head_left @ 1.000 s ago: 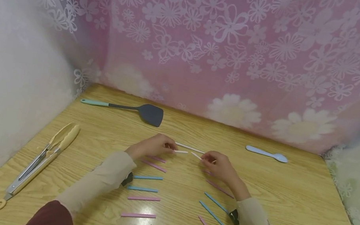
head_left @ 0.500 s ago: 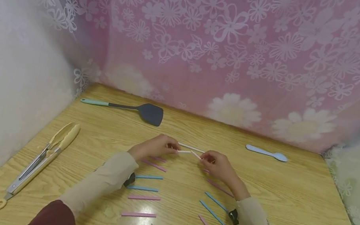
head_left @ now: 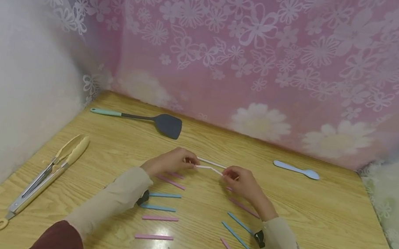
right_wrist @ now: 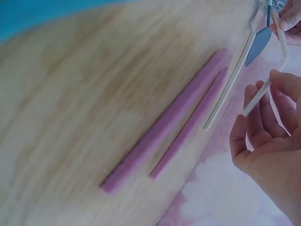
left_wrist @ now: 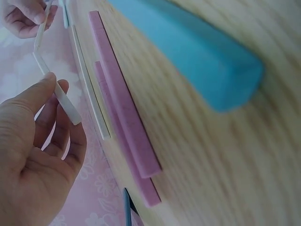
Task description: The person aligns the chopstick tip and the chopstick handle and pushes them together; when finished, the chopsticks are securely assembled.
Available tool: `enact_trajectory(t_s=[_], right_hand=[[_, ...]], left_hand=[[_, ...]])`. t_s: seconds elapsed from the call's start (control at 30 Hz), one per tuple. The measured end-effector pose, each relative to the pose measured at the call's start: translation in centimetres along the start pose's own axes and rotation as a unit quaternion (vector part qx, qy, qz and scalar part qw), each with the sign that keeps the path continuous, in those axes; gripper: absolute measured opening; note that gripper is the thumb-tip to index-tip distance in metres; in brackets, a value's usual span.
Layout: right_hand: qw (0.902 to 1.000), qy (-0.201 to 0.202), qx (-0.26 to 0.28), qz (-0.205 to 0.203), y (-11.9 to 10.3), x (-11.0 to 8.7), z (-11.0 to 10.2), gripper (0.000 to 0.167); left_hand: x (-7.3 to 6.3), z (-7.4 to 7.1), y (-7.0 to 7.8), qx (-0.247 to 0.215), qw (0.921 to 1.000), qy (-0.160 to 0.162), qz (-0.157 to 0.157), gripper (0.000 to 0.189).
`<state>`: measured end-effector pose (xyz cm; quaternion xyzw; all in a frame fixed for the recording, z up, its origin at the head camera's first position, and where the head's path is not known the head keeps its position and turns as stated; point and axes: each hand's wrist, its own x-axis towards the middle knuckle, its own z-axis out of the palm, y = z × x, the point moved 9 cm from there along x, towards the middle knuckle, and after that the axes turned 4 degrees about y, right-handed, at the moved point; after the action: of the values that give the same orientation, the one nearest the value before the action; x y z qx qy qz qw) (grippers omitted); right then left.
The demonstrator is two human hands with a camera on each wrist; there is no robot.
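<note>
My left hand (head_left: 173, 160) pinches a thin white stick (left_wrist: 68, 106) between thumb and fingertips. Opposite it, my right hand (head_left: 246, 186) pinches a second white stick (right_wrist: 256, 98) in the same way. Both sticks are held above the wooden table (head_left: 343, 239), their inner ends meeting between the hands at a shallow angle. Just beyond them, a third white stick (head_left: 212, 162) lies on the tabletop. Pink sticks (left_wrist: 124, 103) lie under and near the left hand, and more pink sticks (right_wrist: 164, 122) are near the right one.
Two columns of pink sticks (head_left: 154, 237) and blue sticks (head_left: 237, 236) run toward the front. A dark spatula (head_left: 168, 126) lies at the back left, yellow-tipped tongs (head_left: 40, 185) at the left, and a pale blue spoon (head_left: 295, 169) at the back right. A floral curtain hangs behind.
The gap between the two held sticks has closed. My left hand has moved slightly right, bringing its stick's end against the other's, while my right hand has stayed nearly still.
</note>
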<state>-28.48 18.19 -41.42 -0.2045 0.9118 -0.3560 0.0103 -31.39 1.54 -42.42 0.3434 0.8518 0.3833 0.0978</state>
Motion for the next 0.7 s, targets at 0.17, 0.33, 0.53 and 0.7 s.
enact_trajectory(t_s=[0.17,0.33,0.53,0.7], right_hand=[[0.9999,0.008,-0.015,0.000,-0.17,0.21,-0.33,0.014],[1.0000,0.007,0.001,0.004,-0.04,0.19,-0.10,0.018],[0.9993,0.017,0.031,0.005,-0.16,0.15,0.05,0.021],[0.9986,0.021,0.047,0.012,-0.24,0.09,0.08,0.023]], left_hand=[[0.01,0.04,0.00,-0.002,1.0000,-0.005,0.004,0.020],[0.07,0.20,0.06,-0.014,0.9998,-0.008,0.010,0.020],[0.13,0.27,0.05,-0.021,0.9997,-0.005,0.011,0.025],[0.02,0.07,-0.13,-0.006,1.0000,0.006,-0.001,0.026]])
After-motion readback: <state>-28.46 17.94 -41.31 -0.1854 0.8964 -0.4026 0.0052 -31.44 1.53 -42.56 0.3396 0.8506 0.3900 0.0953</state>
